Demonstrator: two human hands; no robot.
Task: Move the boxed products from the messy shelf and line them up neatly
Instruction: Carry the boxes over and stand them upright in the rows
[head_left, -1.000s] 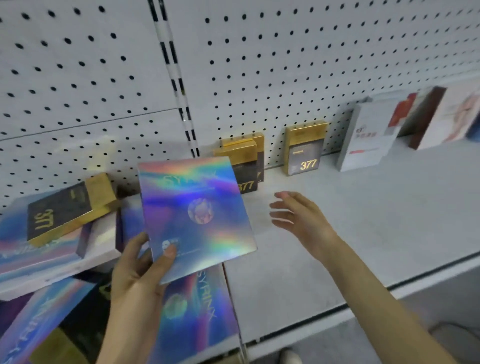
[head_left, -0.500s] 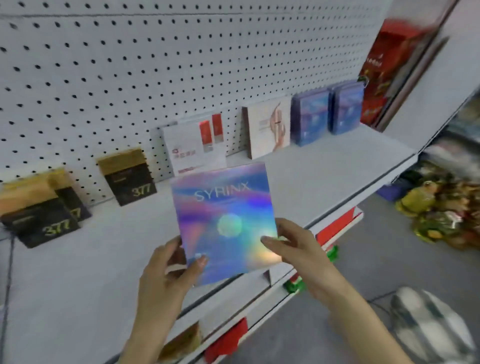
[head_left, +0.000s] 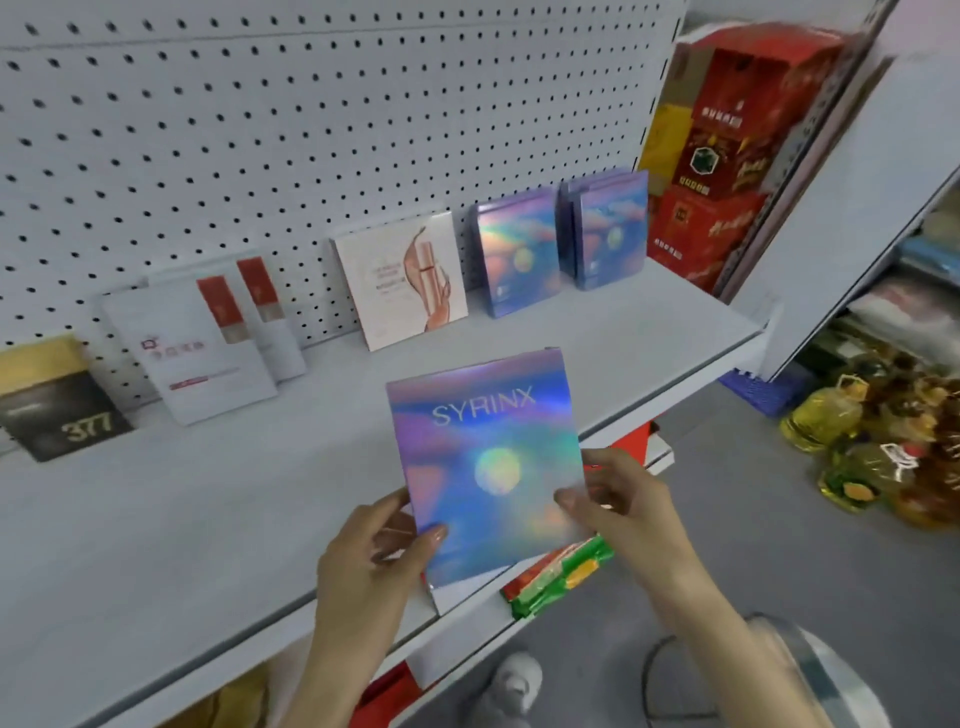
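Holding the SYRINX box (head_left: 488, 467) upright over the front edge of the shelf (head_left: 156, 519), your left hand (head_left: 374, 561) pinches its lower left corner and your right hand (head_left: 628, 514) its lower right edge. Each thumb lies on the front; the other fingers are hidden behind. Whether the box touches the shelf cannot be told. Against the pegboard (head_left: 260, 130) lean matching boxes (head_left: 517, 249), a pink box (head_left: 405, 280), white boxes (head_left: 192, 348) and a 377 box (head_left: 57, 400) cut off at the left. Red cartons (head_left: 727, 156) are blurred, their print unreadable.
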